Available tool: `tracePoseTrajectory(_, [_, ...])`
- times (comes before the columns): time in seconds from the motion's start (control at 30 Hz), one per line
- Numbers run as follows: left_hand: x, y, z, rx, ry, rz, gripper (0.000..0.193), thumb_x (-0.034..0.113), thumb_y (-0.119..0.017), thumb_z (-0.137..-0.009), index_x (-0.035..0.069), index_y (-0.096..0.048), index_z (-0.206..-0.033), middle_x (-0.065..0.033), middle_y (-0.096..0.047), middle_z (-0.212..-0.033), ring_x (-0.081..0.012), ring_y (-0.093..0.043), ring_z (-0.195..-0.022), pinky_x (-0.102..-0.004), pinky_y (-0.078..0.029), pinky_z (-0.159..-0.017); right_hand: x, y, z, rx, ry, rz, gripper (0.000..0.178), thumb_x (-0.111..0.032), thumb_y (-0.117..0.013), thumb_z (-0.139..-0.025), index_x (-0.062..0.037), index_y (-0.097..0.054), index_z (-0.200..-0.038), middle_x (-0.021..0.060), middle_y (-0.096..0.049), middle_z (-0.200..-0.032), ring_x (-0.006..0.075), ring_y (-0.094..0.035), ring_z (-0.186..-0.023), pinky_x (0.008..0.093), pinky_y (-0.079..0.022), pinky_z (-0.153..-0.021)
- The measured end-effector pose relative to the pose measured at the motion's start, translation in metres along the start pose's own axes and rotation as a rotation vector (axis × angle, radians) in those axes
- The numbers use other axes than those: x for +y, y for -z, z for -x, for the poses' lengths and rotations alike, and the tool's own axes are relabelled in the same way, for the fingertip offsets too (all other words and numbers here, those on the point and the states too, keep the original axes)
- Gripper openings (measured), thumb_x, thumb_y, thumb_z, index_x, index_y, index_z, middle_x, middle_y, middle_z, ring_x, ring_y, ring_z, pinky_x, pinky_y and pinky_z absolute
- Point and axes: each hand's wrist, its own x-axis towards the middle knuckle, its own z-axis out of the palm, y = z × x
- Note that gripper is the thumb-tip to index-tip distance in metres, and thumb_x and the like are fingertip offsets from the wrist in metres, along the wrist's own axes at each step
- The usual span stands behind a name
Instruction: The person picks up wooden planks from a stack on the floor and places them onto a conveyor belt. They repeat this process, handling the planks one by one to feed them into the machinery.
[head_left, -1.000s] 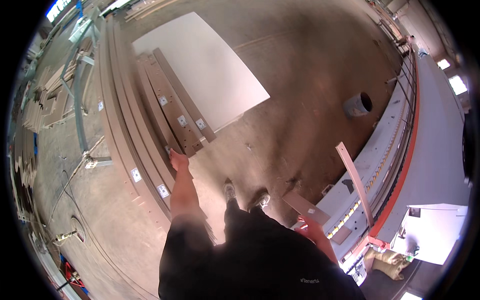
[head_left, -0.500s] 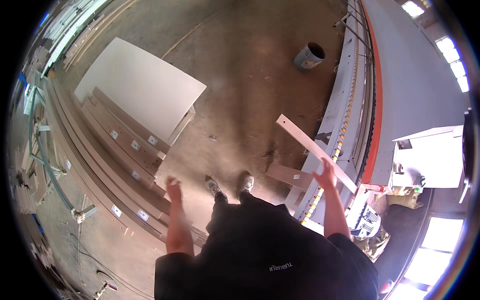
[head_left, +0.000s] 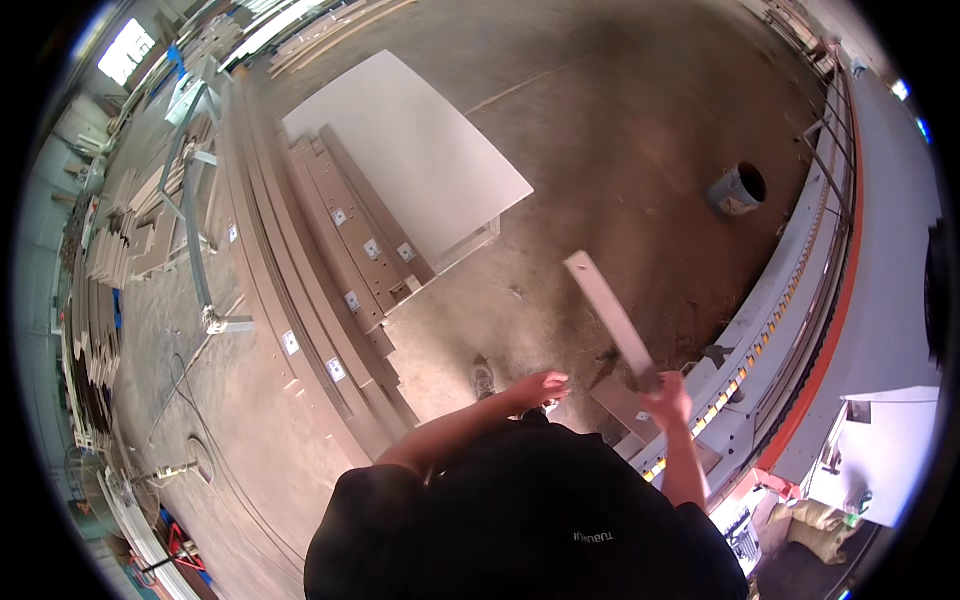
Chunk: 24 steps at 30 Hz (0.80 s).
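My right hand (head_left: pixel 668 402) is wrapped round a long narrow board (head_left: pixel 612 312), pale on top, with a small hole near its far end. The board slants away to the upper left, over the floor. In front of my body, left of that board, my left hand (head_left: pixel 541 389) is closed with its fingers curled in; nothing shows in it. Just beyond my right hand lies a brown board (head_left: pixel 622 402) with a white label, beside the long machine (head_left: pixel 765 350), which has a row of yellow marks along its edge.
A stack of long brown boards (head_left: pixel 265 230) with labels runs along the left. Beside it lies a large white panel (head_left: pixel 420 140). A bucket (head_left: pixel 735 190) stands far right on the floor. A grey metal frame (head_left: pixel 190 220) and a cable (head_left: pixel 215 455) are farther left.
My right hand has taken hold of the narrow board, which has swung to point more straight ahead. My left hand has come across toward the middle. The view has turned left.
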Motion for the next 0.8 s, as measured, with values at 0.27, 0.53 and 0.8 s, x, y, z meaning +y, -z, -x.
tracePoseTrajectory(0.27, [0.081, -0.017, 0.025, 0.240, -0.106, 0.519, 0.051, 0.046, -0.056, -0.106, 0.002, -0.055, -0.133, -0.0150, -0.066, -0.127, -0.0277, -0.064, -0.120, -0.0445, -0.053, -0.101, -0.138, -0.030, 0.017, -0.216, 0.358, 0.052, 0.068, -0.039, -0.085, -0.069, -0.0152, -0.059, -0.128, 0.0083, -0.063, -0.126, 0.0322, -0.067, -0.111, 0.0454, -0.056, -0.091])
tracePoseTrajectory(0.53, [0.085, 0.143, 0.044, 0.826, -0.371, 0.679, 0.031, 0.036, -0.064, -0.100, 0.010, -0.061, -0.117, -0.0033, -0.067, -0.104, -0.0168, -0.063, -0.090, -0.0342, -0.050, -0.077, -0.057, 0.020, 0.046, -0.244, 0.333, 0.176, 0.072, -0.043, -0.083, -0.075, -0.0175, -0.062, -0.138, 0.0085, -0.070, -0.126, 0.0296, -0.069, -0.109, 0.0406, -0.055, -0.093])
tracePoseTrajectory(0.8, [0.096, 0.132, 0.080, 0.867, -0.429, 0.584, 0.040, 0.025, -0.070, -0.096, 0.005, -0.057, -0.128, -0.0073, -0.065, -0.111, -0.0196, -0.063, -0.098, -0.0370, -0.052, -0.081, -0.222, -0.026, 0.038, -0.302, 0.570, 0.051, 0.077, -0.055, -0.078, -0.082, -0.0137, -0.057, -0.143, 0.0111, -0.074, -0.115, 0.0270, -0.073, -0.102, 0.0418, -0.057, -0.086])
